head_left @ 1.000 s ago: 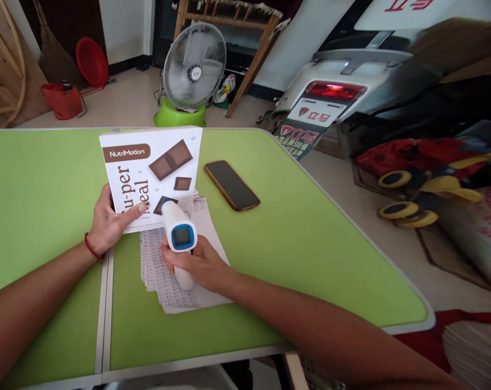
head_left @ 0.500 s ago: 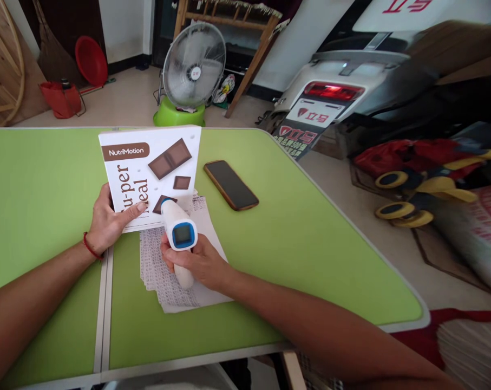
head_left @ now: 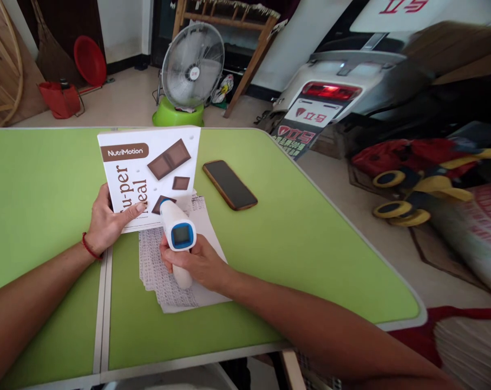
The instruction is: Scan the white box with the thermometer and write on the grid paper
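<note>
Thermometer (head_left: pixel 172 218) in my right hand (head_left: pixel 202 262), box (head_left: pixel 158 181) in my left hand (head_left: pixel 110 219)!
Here I have the right fingers wrapped firmly round the white handle, the blue-rimmed screen (head_left: pixel 182 235) facing back at me; the nose points at the box's lower part, and I can't tell whether they touch. Below lie loose papers (head_left: pixel 150 265) covered in small print on the green table (head_left: pixel 310 249). Just ahead, the left hand pinches the box at its lower left corner, thumb across the front, chocolate pictures toward me. To its right, the phone (head_left: pixel 229 185) lies flat, screen dark. Past the table's far edge, I see a fan (head_left: pixel 193 65) on a low green stand (head_left: pixel 176 116) and, farther right, a scooter (head_left: pixel 330 76).
</note>
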Demonstrator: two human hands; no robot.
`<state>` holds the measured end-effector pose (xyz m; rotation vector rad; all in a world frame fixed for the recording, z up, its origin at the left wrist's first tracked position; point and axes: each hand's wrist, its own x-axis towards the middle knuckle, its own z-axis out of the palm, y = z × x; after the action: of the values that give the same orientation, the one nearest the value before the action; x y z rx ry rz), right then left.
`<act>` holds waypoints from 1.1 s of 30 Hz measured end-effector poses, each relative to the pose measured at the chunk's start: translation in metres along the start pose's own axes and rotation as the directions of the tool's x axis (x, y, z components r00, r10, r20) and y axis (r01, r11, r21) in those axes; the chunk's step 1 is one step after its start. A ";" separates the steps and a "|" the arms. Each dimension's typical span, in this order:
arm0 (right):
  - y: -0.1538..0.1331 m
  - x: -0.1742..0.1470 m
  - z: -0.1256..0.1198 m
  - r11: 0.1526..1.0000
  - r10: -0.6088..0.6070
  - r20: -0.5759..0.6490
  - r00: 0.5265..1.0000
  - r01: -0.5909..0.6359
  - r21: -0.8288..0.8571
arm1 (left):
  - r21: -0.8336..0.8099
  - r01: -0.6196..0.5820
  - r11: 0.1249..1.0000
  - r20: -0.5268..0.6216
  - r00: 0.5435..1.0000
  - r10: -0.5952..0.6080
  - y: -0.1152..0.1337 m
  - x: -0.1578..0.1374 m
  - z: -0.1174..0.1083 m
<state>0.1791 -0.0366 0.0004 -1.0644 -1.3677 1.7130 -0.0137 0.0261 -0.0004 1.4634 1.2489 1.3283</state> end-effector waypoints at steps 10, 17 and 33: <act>0.002 0.000 -0.002 1.000 0.010 0.004 1.000 -0.011 0.023 | 0.034 -0.007 0.999 -0.056 0.998 0.009 -0.006 0.000 -0.002; -0.002 0.000 0.000 1.000 0.001 -0.022 1.000 0.000 0.027 | -0.008 -0.058 0.998 -0.076 0.996 0.057 -0.005 0.000 -0.003; -0.024 0.023 -0.088 0.439 -0.195 -0.221 0.955 -0.117 -0.891 | -0.049 -0.306 0.951 -0.073 0.950 0.302 -0.014 0.019 -0.013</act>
<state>0.2490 0.0253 0.0100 -1.7384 -2.1316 0.5808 -0.0293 0.0470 -0.0073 1.6297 1.0412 1.6127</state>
